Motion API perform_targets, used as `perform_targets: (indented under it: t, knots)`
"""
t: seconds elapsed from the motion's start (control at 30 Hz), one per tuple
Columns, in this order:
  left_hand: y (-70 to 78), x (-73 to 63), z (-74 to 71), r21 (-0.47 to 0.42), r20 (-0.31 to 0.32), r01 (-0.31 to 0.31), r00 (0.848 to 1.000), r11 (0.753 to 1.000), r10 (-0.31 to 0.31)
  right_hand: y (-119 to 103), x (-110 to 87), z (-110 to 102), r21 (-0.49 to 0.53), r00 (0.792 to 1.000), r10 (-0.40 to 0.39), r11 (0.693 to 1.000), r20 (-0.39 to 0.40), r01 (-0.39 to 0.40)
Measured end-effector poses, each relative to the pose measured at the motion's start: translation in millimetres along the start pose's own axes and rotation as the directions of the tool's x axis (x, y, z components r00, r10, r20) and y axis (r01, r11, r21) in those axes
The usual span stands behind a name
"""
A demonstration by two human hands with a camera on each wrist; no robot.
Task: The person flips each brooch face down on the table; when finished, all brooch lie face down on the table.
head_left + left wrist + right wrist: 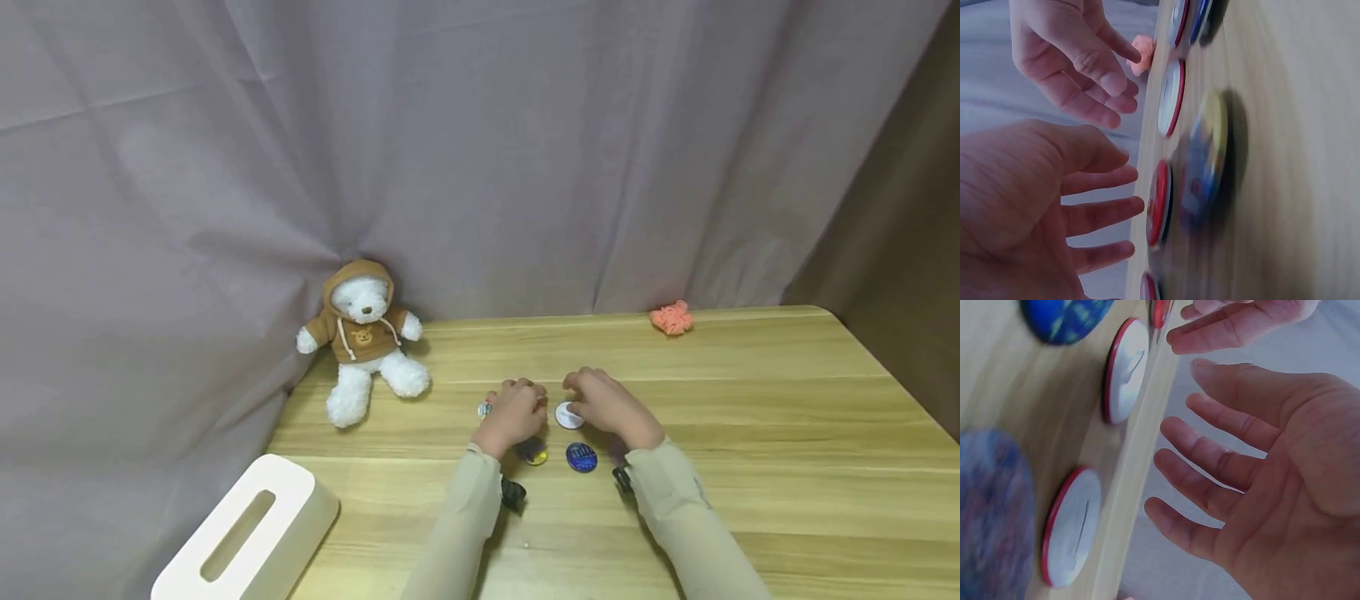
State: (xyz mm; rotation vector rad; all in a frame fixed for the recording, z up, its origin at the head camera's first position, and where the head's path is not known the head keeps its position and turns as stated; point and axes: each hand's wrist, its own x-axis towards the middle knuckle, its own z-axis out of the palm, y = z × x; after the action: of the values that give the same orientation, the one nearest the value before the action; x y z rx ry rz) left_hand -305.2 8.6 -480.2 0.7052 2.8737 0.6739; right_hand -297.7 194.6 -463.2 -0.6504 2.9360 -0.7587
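Observation:
Several round pin badges lie on the wooden table between and beneath both hands. My left hand (516, 414) hovers with spread fingers close to a red-rimmed badge (1159, 203); a yellow-and-blue badge (1207, 162) lies nearer the wrist. My right hand (611, 408) is held over the table with its fingers loosely bent and parted, nothing between them. Beside it are two badges showing white backs with a pin, an upper one (1127, 370) and a lower one (1074, 528). A blue badge (581, 457) and a blurred purplish badge (991, 512) lie nearer the body.
A white teddy bear in a brown hoodie (363, 337) sits at the back left of the table. At the front left stands a white tissue box (300, 487) with a slot on top. Near the back edge lies a coral-coloured fluffy bundle (672, 318), with a grey curtain (480, 167) behind.

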Motion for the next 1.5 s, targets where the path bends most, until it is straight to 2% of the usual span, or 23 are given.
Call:
perform_targets:
  t: [0.33,0.6,0.8,0.97,1.37,1.5]
  knots:
    - [-17.8,-6.6,-9.7,0.031,-0.020,0.066,0.998,0.997,-0.065,-13.3,11.0,6.2,0.028,0.999,0.014,0.999,0.039,-0.015]
    - [-22.8,-8.7,-8.5,0.021,0.010,0.067,0.998,0.998,-0.067,-28.3,18.4,12.8,-0.068,0.999,0.030,0.997,0.019,-0.029]
    - [-23.9,-9.4,-6.7,0.014,0.010,0.075,0.997,0.997,-0.075,-34.0,21.4,21.4,-0.136,0.996,0.066,0.989,0.054,-0.058]
    - [-24.1,-9.9,-4.9,0.024,0.004,0.088,0.996,0.996,-0.088,-36.0,20.9,26.4,-0.150,0.995,0.082,0.986,0.064,-0.072]
    - [-27.6,-9.7,-5.5,0.037,-0.053,0.082,0.995,0.996,-0.080,-36.8,27.1,30.7,-0.140,0.999,0.052,0.989,0.014,-0.050]
    - [-29.6,-10.7,-7.4,0.046,-0.071,0.067,0.995,0.997,-0.064,-35.6,27.6,31.3,-0.119,1.000,0.010,0.993,-0.002,-0.010]
